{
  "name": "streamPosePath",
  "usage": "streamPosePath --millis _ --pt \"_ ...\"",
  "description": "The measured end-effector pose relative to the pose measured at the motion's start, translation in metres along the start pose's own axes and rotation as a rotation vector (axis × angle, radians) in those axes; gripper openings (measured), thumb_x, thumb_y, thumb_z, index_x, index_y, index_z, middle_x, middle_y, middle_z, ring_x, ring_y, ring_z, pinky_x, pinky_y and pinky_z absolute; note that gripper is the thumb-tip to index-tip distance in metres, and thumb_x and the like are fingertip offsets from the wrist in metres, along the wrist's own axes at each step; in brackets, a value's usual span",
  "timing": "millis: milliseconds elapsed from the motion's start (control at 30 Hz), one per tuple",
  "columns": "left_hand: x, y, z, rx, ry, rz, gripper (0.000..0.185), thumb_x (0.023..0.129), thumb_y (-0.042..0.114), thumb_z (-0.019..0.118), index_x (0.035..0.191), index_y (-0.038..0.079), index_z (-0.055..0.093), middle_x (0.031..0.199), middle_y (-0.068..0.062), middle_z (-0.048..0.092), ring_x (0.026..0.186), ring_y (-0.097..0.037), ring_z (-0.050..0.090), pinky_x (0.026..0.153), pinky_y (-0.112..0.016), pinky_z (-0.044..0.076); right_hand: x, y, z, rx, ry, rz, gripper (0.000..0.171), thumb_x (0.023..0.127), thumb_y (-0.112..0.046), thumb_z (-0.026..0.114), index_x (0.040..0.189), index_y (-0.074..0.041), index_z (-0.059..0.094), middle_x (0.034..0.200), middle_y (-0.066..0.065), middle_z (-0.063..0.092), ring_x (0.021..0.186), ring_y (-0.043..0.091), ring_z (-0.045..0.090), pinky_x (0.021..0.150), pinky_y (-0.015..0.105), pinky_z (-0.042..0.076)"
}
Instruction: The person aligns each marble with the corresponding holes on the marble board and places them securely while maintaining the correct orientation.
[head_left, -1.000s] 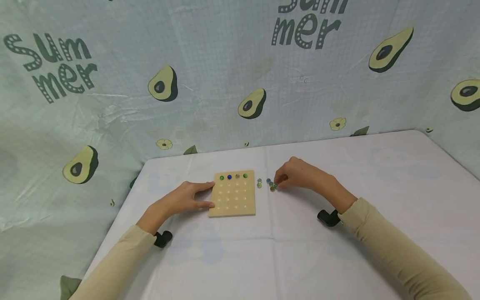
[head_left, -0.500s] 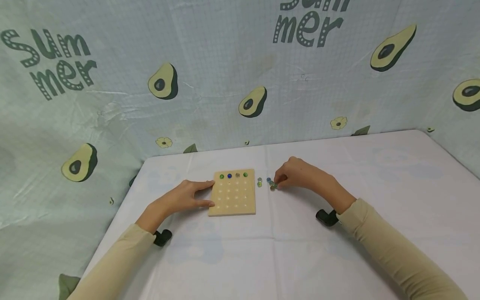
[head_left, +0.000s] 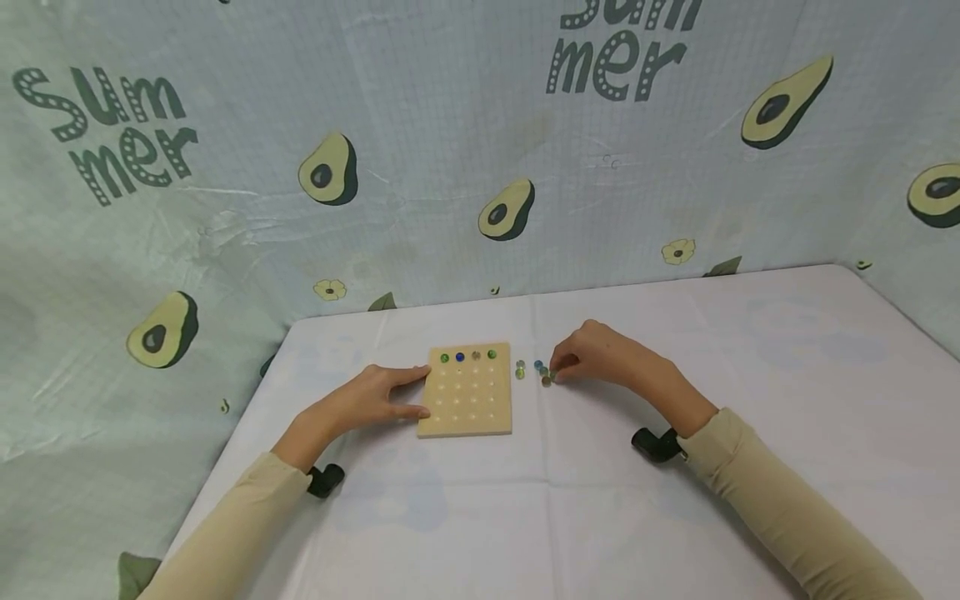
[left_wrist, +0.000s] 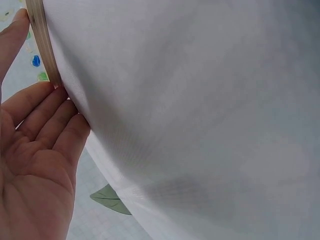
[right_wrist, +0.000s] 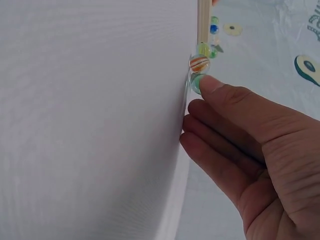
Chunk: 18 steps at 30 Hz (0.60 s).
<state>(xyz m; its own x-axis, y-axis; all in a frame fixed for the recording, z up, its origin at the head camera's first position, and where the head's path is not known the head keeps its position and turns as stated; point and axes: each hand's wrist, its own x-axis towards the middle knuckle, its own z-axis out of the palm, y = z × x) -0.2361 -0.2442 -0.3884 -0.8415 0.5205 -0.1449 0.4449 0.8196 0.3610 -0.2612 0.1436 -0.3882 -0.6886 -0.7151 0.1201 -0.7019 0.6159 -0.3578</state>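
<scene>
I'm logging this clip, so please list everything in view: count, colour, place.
Wooden board: one, pale tan, grid of holes, on the table left of centre.
Marbles on board: four, green, blue, brownish, green, filling the far row.
Loose marbles: about five, greenish, blue and orange-striped, on the cloth right of the board.
Table: one, white cloth.
Backdrop: one, pale green, avocado print and "Summer" lettering.
Wrist cameras: two, black, under the wrists.
Sleeves: two, beige.
Left hand: fingers against the board's left edge.
Right hand: fingertip touching a green loose marble.
</scene>
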Motion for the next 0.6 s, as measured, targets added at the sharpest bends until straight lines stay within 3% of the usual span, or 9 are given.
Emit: streamPosePath --millis 267,600 --pt "0.000 -0.001 0.000 0.002 -0.009 0.012 0.087 0.087 0.060 0.073 0.154 0.013 0.046 0.154 -0.011 0.048 0.145 -0.030 0.042 0.114 -0.050 0.041 0.000 -0.002 -0.003 -0.021 0.015 -0.036 0.008 0.087 -0.011 0.081 0.095 -0.010 0.081 0.086 -0.006 0.076 0.071 -0.001 0.060 0.066 0.020 0.054" --pt "0.000 -0.002 0.000 0.021 0.007 0.033 0.085 0.089 0.058 0.072 0.154 0.011 0.047 0.153 -0.012 0.049 0.144 -0.032 0.043 0.113 -0.050 0.042 0.001 -0.014 -0.011 -0.016 0.042 -0.073 0.009 0.088 -0.011 0.080 0.098 -0.010 0.081 0.091 -0.005 0.077 0.080 0.003 0.068 0.074 0.025 0.059"
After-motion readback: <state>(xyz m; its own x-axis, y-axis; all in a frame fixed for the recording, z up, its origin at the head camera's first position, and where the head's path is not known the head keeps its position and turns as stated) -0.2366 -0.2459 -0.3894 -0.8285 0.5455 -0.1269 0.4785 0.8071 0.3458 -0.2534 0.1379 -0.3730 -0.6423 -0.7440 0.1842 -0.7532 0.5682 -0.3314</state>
